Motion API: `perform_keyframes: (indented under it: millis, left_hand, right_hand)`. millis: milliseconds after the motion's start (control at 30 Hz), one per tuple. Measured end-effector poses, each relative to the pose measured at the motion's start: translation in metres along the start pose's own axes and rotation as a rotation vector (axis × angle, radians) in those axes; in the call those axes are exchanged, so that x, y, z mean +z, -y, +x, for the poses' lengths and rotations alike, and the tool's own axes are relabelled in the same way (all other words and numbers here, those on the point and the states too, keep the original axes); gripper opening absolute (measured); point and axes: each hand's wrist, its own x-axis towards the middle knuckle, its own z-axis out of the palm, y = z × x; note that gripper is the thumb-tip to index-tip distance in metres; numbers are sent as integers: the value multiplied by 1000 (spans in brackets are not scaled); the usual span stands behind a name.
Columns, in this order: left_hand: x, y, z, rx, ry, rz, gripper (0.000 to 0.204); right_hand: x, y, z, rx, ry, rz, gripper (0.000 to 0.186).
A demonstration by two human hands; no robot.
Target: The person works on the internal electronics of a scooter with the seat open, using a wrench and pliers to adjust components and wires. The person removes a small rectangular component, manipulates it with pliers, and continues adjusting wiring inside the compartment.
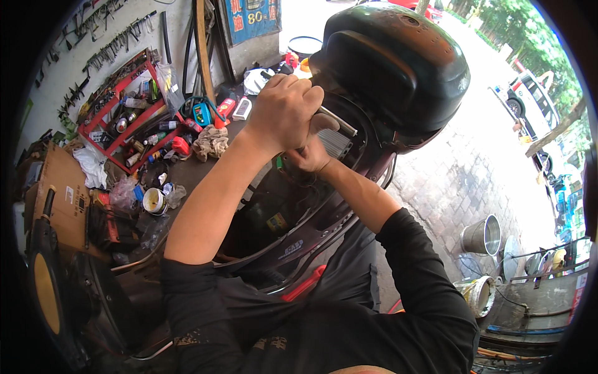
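Note:
My left hand [285, 112] is closed round a metal bar [346, 128], raised over the open compartment [268, 221] of a dark maroon scooter. My right hand [311, 159] is lower, partly behind my left, its fingers curled on something I cannot make out. Near both hands inside the scooter is a finned silver metal part [336, 147]. A black top box [392, 75] sits at the scooter's rear, beyond my hands.
A red rack [112, 149] of cans and bottles, a cardboard box [65, 193] and scattered bags stand along the left wall. On the paving at the right are a metal bucket [479, 234], a dirty white bucket [476, 293] and parked vehicles [526, 109].

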Motion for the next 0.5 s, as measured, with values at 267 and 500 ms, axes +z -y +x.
perform_keyframes:
  millis: [267, 500]
  left_hand:
    - [-2, -2, 3, -3, 21, 29, 53]
    - [-3, -7, 3, -32, 39, 33, 48]
  right_hand:
    - [-2, -1, 3, -66, 36, -6, 24]
    - [1, -6, -1, -9, 43, 56, 26]
